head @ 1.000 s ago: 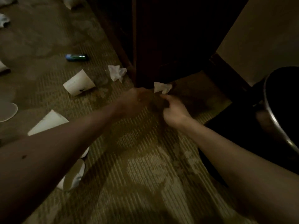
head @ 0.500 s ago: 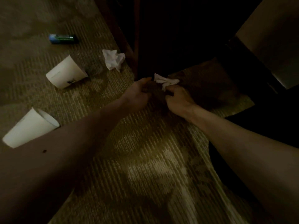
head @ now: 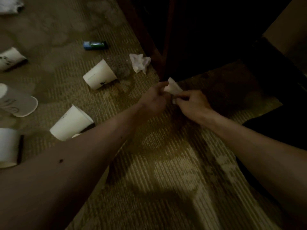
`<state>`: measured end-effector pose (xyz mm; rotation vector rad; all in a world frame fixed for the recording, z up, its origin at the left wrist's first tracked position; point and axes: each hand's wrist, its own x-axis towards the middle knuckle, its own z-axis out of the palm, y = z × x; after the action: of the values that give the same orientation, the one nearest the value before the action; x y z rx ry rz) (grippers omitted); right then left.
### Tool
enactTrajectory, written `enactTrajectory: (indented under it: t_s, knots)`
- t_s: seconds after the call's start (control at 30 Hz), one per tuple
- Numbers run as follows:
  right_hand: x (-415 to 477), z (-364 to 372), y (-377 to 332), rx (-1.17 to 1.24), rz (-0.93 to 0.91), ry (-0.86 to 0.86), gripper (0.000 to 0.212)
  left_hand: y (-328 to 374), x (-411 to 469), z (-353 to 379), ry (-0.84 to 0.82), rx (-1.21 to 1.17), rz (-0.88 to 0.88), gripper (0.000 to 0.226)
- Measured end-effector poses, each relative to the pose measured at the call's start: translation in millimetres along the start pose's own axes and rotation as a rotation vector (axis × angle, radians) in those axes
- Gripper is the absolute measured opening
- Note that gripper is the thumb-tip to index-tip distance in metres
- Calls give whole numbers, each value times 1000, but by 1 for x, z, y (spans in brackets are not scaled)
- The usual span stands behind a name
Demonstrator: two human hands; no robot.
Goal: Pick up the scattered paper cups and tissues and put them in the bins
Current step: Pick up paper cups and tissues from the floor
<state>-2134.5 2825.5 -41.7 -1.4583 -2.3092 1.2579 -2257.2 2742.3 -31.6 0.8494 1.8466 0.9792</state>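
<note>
Pinching a tissue between left hand and right hand, centre frame; leaving crumpled tissue upper-left, nearer the left.

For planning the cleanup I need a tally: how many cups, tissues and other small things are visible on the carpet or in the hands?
Cups: 5
Tissues: 2, one held by left hand and right hand
Blue-green tube: 1
Unclear white things: 2, top-left corner and beside the left arm
Total: 8 sure, 10 with the unclear ones

No legible text, dark marks on paper cup too blurred to read
</note>
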Motion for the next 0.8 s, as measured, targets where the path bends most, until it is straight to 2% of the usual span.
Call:
enactTrajectory:
  t_s: [0.07,0.17,0.23,0.37,0.47,0.57,0.67,0.8]
  knots:
    - [-20,8,-9,169,44,-79,8,-3,-10,-4,37,-29,10,49]
    - [-46,14,-19,360,70,-241,6,-6,-33,-9,22,-42,49,40]
    - [-63,13,-26,485,65,-308,2,-8,-52,-9,52,-99,9,33]
    - [-98,14,-33,571,126,-238,23,-10,-95,-15,35,-289,-28,29]
    - [-124,24,-46,654,258,-210,13,-11,-130,-24,22,-276,2,38]
    - [-143,33,-64,778,349,-254,25,-17,-165,-32,-9,-344,37,41]
    - [-155,42,-89,745,350,-331,37,-25,-188,-41,10,-313,73,42]
    - [-163,61,-122,668,297,-378,16,-41,-213,-68,31,-271,74,73]
